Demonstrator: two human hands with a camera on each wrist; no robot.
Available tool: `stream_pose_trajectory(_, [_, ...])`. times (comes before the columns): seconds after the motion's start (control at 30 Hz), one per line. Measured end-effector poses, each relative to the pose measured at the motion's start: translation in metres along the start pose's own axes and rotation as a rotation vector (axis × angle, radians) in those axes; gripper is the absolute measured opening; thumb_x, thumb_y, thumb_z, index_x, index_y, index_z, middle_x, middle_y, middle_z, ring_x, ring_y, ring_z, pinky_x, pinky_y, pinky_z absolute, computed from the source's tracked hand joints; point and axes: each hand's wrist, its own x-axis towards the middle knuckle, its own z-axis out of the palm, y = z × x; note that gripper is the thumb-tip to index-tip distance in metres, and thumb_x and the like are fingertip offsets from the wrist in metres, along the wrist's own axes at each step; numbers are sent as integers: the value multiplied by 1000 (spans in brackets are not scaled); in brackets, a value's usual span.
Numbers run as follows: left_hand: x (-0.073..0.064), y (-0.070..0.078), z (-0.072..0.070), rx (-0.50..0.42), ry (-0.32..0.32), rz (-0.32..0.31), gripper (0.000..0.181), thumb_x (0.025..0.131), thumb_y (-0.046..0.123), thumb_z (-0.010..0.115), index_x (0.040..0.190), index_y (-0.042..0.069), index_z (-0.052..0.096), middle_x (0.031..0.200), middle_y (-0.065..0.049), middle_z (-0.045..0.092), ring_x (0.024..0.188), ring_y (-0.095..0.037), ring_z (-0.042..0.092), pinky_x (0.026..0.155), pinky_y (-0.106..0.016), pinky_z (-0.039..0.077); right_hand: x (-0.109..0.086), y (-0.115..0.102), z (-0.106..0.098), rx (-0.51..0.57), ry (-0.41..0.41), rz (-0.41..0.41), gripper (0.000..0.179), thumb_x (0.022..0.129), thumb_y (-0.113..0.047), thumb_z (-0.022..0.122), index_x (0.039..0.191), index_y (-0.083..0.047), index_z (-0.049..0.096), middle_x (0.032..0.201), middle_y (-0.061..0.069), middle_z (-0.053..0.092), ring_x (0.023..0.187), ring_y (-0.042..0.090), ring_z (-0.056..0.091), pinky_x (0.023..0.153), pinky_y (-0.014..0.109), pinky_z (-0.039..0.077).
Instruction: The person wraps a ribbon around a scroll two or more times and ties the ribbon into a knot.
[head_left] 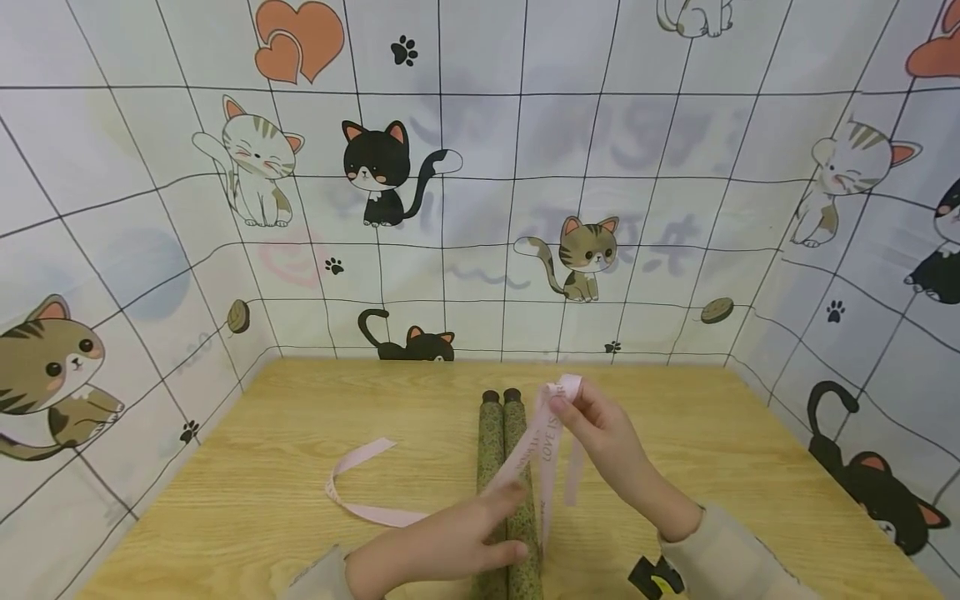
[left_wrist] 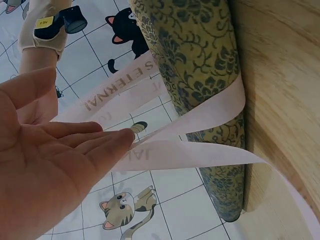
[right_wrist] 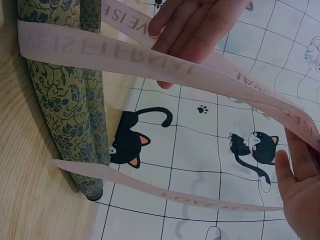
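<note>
to the far left of the rolls, a white wall sheet [head_left: 480,208] printed with cats and black grid lines rises beyond the wooden table [head_left: 285,500]; it also runs behind them and on to their far right. nearer, still to the left of the rolls, the loose tail [head_left: 367,510] of the pink ribbon [head_left: 550,442] curves over the tabletop.

the left hand [head_left: 468,533] comes in from the left and lies across the near part of the rolls in the head view. its fingers are straight, the palm uncurled, gripping nothing; the left wrist view shows the fingertips right by the ribbon, though whether they touch it i cannot tell.

the two rolls [head_left: 491,442], green-gold with a dark floral pattern and dark end caps [head_left: 491,397], lie side by side on the table, pointing away from the person. the ribbon passes around them, with strands rising on their right side, lettered "love is" and "eternal".

just right of the rolls' far ends, the right hand [head_left: 603,429] pinches the ribbon between thumb and fingers, holding it raised. further right and nearer than that hand, a black device [head_left: 643,573] with a yellow patch sits beside the right sleeve [head_left: 731,554].
</note>
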Motion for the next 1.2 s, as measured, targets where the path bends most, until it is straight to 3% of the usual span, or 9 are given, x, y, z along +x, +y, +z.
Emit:
stream_pose_trajectory(0.1, [-3, 1, -1, 14, 16, -39, 70, 96, 44, 46, 143, -4, 28, 149, -20, 23, 135, -29, 29, 103, -39, 35, 0, 0, -1, -22, 28, 35, 14, 97, -14, 52, 98, -1, 55, 83, 5, 63, 76, 10, 60, 75, 27, 50])
stream_pose_trajectory(0.17, [-4, 1, -2, 6, 23, -65, 70, 96, 44, 46, 144, -3, 27, 150, -20, 22, 136, -30, 26, 104, -41, 33, 0, 1, -1, -23, 40, 56, 16, 97, -16, 52, 96, -1, 55, 82, 6, 63, 75, 11, 60, 75, 27, 50])
stream_pose_trajectory(0.37, [-8, 2, -3, 16, 47, -114, 69, 96, 42, 49, 144, -3, 28, 148, -20, 26, 134, -30, 30, 103, -43, 35, -1, 5, -2, -20, 70, 107, 19, 96, -18, 53, 95, 1, 55, 84, 9, 64, 74, 12, 62, 70, 29, 53])
stream_pose_trajectory(0.57, [-8, 1, -2, -66, 74, -156, 77, 94, 46, 50, 146, -3, 21, 149, -19, 25, 130, -27, 38, 103, -41, 35, -3, 7, -2, -13, 93, 187, 22, 96, -20, 54, 95, 2, 56, 83, 13, 63, 70, 15, 64, 67, 31, 54])
stream_pose_trajectory(0.67, [-4, 1, -1, -128, 90, -154, 80, 94, 47, 48, 148, 1, 13, 150, -18, 20, 130, -28, 37, 102, -42, 36, -4, 6, -1, -3, 95, 233, 24, 95, -21, 55, 96, 3, 56, 80, 13, 63, 66, 17, 64, 65, 31, 54])
stream_pose_trajectory(0.8, [7, 2, -1, -204, 161, -106, 77, 96, 49, 43, 150, 7, 7, 153, -11, 14, 136, -26, 25, 104, -46, 31, -5, 3, 0, 29, 83, 249, 25, 95, -21, 56, 96, 4, 56, 80, 13, 63, 65, 18, 64, 65, 32, 54])
stream_pose_trajectory(0.9, [17, 4, -3, -279, 253, -48, 67, 99, 45, 37, 149, 7, 13, 152, -7, 21, 137, -23, 24, 106, -45, 29, -5, 1, 2, 47, 62, 223, 25, 95, -21, 55, 98, 4, 56, 83, 13, 63, 69, 18, 64, 67, 33, 54])
stream_pose_trajectory(1.0, [24, 7, -6, -365, 333, -21, 56, 101, 41, 31, 146, 7, 28, 146, -6, 35, 132, -22, 35, 103, -42, 34, -7, 1, 5, 54, 52, 198, 24, 95, -22, 55, 99, 2, 56, 85, 12, 65, 73, 16, 64, 68, 32, 54])
stream_pose_trajectory(1.2, [27, 8, -11, -549, 371, -51, 54, 101, 44, 31, 132, 5, 51, 125, -10, 59, 113, -24, 56, 94, -37, 44, -9, 0, 7, 61, 74, 186, 21, 92, -21, 60, 97, -1, 55, 86, 9, 66, 76, 15, 64, 69, 30, 53])
